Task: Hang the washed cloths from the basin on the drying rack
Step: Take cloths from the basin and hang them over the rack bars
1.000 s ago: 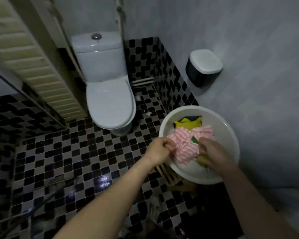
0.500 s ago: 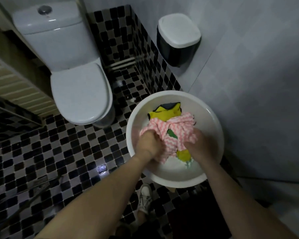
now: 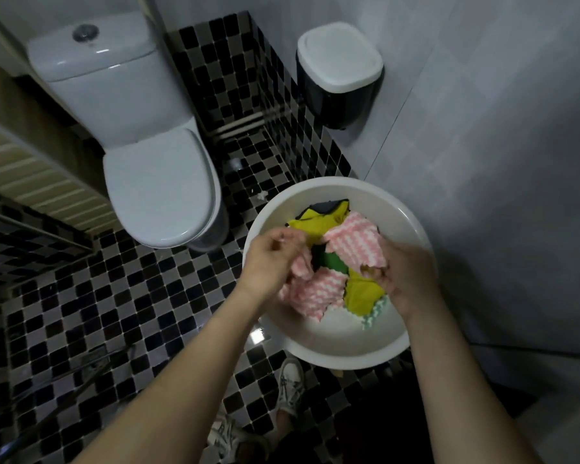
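tiled floor (image 3: 114, 313); basin rim (image 3: 335, 182) beside wall (image 3: 499, 195)

A: How many fixtures?
B: One toilet (image 3: 158, 182), one wall bin (image 3: 340, 72), one white basin (image 3: 332, 333).
A: And cloths inside?
B: At least four: one pink-and-white cloth (image 3: 355, 242), one green cloth (image 3: 330, 259), one mint-and-white cloth (image 3: 375, 313) and yellow cloth (image 3: 360, 289) in two patches. The folds hide the exact number.
A: Hands? Shoes?
B: Two hands, one left hand (image 3: 268, 259) and one right hand (image 3: 406, 276). Two shoes (image 3: 290, 383).

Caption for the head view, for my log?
Left hand and right hand grip a pink cloth over the white basin beside a toilet.
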The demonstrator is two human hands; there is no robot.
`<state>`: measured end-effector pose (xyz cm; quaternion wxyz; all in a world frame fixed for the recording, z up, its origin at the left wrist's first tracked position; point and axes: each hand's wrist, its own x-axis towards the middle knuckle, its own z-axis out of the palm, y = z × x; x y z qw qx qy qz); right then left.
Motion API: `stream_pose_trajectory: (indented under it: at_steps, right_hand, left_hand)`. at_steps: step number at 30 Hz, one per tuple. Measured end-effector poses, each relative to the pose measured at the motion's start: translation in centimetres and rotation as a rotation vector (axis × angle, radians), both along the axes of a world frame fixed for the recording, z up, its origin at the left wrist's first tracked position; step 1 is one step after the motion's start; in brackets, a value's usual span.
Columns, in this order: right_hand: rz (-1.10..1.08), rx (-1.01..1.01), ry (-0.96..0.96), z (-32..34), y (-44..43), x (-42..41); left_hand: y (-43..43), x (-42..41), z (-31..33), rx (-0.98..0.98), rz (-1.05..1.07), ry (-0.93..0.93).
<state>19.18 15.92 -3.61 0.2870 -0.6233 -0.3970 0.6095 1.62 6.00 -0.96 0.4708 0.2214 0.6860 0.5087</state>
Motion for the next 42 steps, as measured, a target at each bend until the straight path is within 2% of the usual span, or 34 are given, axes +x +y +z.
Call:
stream_pose_trajectory:
  at_steps: [2, 4, 6, 8, 13, 16, 19, 21, 24, 26, 29, 31, 34, 36, 38, 40, 42]
  right_hand:
    - [-0.092, -0.229, 0.222, 0.9, -0.7, -0.2]
    - [-0.062, -0.325, 0.322, 1.7, -1.4, -0.6]
    - [-0.007, -0.293, 0.296, 2.6, -2.2, -1.1]
    - [0.031, -0.246, 0.23, 3.7, -2.5, -1.5]
    - [0.228, -0.185, 0.259, 4.8, -2.5, -1.1]
    - [0.463, -0.198, 0.322, 6.7, -2.4, -0.4]
    - [0.699, -0.122, 0.184, 7.6, -2.5, 0.0]
    - [0.676, -0.087, 0.125, 8.5, -2.5, -0.4]
    - [0.573, -0.024, 0.141, 10.7, -2.9, -1.6]
    - [0.42, 0.049, 0.195, 12.3, -3.5, -3.0]
    - [0.132, -0.074, 0.449, 14.7, -5.4, -6.4]
    - [0.137, -0.179, 0.556, 15.8, -6.9, -8.6]
    - [0.372, -0.311, 0.588, 16.9, -10.4, -12.8]
    - [0.547, -0.307, 0.613, 17.3, -12.6, -15.1]
    - [0.715, -0.214, 0.606, 18.0, -15.0, -17.7]
    - [0.92, -0.026, 0.497, 19.0, -17.6, -20.0]
    - [1.032, 0.129, 0.355, 19.7, -20.0, -22.1]
  left_hand:
    - [-0.4, 0.8, 1.0, -0.053, -0.216, 0.126]
    - [-0.5, 1.9, 1.5, -0.105, -0.391, 0.329]
    - [-0.5, 2.9, 1.7, -0.094, -0.488, 0.511]
    - [-0.7, 3.6, 1.9, -0.044, -0.478, 0.562]
    - [-1.8, 3.0, 3.3, -0.021, -0.331, 0.505]
    - [-2.5, 1.1, 5.4, -0.023, -0.137, 0.219]
    - [-3.3, -0.8, 7.5, -0.001, 0.03, -0.023]
    - [-4.0, -1.6, 8.7, 0.03, 0.018, -0.134]
    - [-5.6, -3.1, 10.3, 0.075, 0.042, -0.397]
    - [-7.0, -4.5, 11.2, 0.13, -0.012, -0.479]
    - [-9.3, -6.7, 12.3, 0.212, -0.052, -0.462]
    - [-10.8, -8.0, 13.0, 0.248, -0.019, -0.429]
    - [-14.0, -10.5, 14.5, 0.308, -0.023, -0.38]
    - [-15.8, -11.9, 15.4, 0.315, -0.048, -0.349]
    - [-17.8, -13.3, 16.5, 0.312, -0.067, -0.268]
    - [-20.1, -14.6, 17.8, 0.304, -0.053, -0.175]
    - [-22.5, -16.0, 18.8, 0.269, 0.05, -0.09]
